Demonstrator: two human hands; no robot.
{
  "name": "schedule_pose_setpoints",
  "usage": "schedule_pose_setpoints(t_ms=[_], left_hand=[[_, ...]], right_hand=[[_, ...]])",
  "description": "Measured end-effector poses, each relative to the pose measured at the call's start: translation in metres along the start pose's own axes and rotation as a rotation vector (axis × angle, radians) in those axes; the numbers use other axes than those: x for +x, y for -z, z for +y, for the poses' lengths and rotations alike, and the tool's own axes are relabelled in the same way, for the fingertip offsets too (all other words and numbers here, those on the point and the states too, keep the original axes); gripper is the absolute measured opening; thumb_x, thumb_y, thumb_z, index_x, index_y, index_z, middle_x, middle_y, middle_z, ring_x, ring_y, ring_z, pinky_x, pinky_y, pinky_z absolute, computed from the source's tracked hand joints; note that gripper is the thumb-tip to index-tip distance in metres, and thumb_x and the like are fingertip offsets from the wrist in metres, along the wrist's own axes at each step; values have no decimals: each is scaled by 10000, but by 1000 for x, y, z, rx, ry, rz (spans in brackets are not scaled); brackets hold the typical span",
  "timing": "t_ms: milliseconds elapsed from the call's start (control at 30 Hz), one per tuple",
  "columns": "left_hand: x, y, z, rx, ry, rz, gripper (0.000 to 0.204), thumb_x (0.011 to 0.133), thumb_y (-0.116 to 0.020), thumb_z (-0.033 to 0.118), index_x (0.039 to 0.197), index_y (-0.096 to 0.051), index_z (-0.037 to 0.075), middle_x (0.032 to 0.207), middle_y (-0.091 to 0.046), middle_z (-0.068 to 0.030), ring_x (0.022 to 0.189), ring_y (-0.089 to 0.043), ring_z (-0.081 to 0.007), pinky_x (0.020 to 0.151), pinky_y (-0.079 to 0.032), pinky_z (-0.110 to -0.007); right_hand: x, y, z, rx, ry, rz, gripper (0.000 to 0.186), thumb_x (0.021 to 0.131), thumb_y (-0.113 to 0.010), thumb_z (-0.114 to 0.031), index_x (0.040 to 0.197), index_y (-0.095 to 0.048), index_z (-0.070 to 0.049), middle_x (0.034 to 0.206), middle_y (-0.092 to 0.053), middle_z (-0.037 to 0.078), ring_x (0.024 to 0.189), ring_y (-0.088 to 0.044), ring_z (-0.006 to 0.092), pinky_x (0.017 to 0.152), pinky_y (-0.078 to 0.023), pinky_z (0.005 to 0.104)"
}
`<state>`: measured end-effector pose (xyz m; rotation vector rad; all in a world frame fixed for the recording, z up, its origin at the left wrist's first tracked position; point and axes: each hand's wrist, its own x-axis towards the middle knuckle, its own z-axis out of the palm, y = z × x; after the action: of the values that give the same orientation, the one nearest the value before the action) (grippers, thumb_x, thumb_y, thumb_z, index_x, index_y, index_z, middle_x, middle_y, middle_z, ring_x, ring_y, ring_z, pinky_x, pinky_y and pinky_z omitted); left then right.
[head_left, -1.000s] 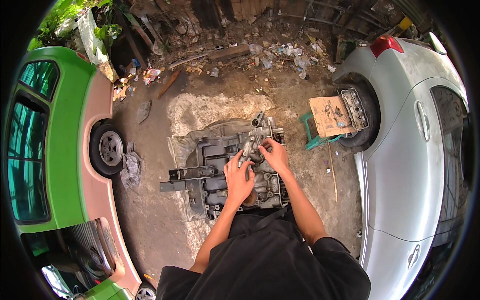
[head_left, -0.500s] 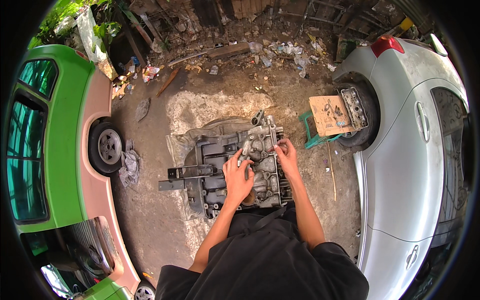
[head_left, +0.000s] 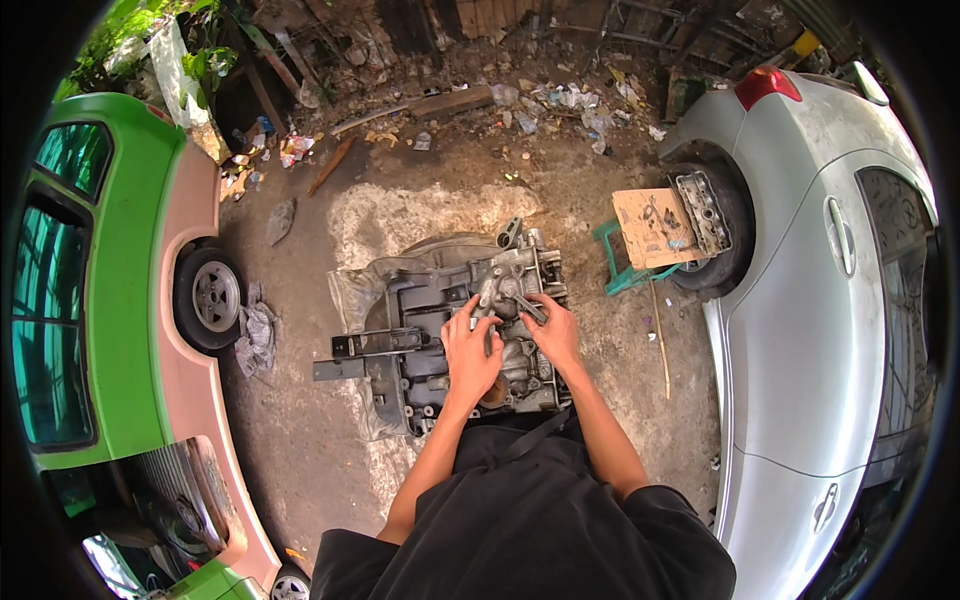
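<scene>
A grey metal engine (head_left: 430, 300) lies on the ground in front of me, its dark casing to the left and its lighter machined side to the right. My left hand (head_left: 472, 350) is over the middle of it, fingers bent round a slim dark piece (head_left: 489, 342) whose kind I cannot make out. Close beside it, my right hand (head_left: 553, 335) pinches a short grey metal bar (head_left: 530, 309) between thumb and fingers, above the engine's right part. The bar slants toward the left hand. My fingers hide the parts directly beneath them.
A dark bracket (head_left: 375, 344) juts left from the engine, over a grey cloth (head_left: 350, 290). At right, a green stool (head_left: 618, 262) bears a board with small parts and a metal engine part (head_left: 707, 215). A green car (head_left: 120, 300) and a silver car (head_left: 800, 300) flank me.
My right hand has moved left, from the engine's right edge toward my left hand, and the grey bar now shows in its fingers. The left hand stays nearly in place.
</scene>
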<state>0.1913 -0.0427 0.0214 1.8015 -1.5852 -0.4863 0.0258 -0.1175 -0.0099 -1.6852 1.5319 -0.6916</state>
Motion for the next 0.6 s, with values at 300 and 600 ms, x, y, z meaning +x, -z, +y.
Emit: schedule_pose_setpoints(t_ms=[300,600], left_hand=[[-1,0,1,-9,12,4,253,850,-648,80,1089,-728,104,1520,-495,-145,1416,-426,-370,1181,-273,-525],[1,-2,0,9,8,19,265,841,-636,56,1084,-726,107,1512,-502,-140,1396,-440,-377,1179,-291,-538]], right_hand=[[5,-12,15,312,30,146,436,896,-836,-262,1161,-731,69,973,-785,183,900,-757,231,788,-569,363],[-15,14,1,684,-148,154,326,941,-808,-270,1053,-756,32,814,-698,13,652,-548,56,557,-400,262]])
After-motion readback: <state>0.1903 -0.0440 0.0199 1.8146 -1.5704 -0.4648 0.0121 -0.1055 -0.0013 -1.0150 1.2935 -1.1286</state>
